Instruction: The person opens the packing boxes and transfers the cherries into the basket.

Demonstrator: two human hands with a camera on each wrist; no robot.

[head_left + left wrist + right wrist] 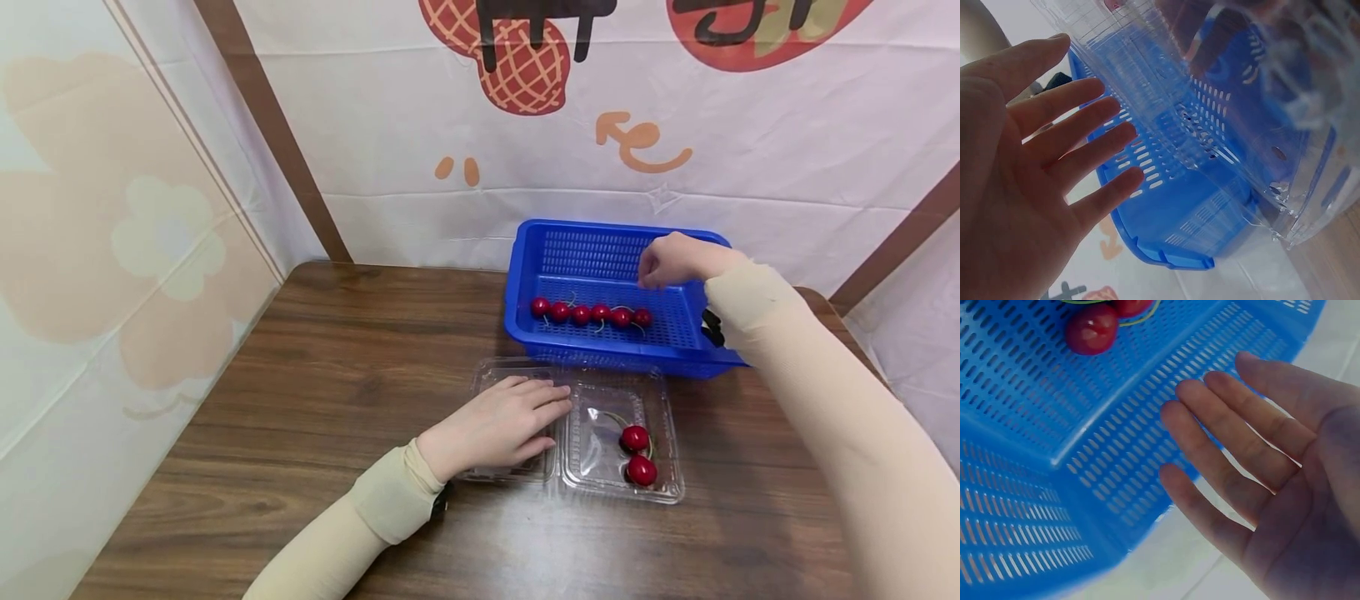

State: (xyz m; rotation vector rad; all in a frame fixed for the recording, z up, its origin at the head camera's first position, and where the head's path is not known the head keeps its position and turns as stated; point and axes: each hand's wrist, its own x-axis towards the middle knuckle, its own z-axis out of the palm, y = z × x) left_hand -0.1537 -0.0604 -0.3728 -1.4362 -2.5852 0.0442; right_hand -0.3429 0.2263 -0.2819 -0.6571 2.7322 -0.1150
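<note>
My left hand is over the left half of a clear hinged plastic box. Its fingers are straight and spread in the left wrist view, with nothing held; whether they touch the plastic I cannot tell. Two red cherries with green stems lie in the box's right half. Behind it, a blue perforated basket holds a row of several cherries along its near side. Above the basket's right part is my right hand, apart from the cherries. The right wrist view shows its fingers loosely extended, gripping nothing.
The box and basket stand on a brown wood-grain table, the box close in front of the basket. A printed cloth hangs behind the table, and more cloth hangs along its left side.
</note>
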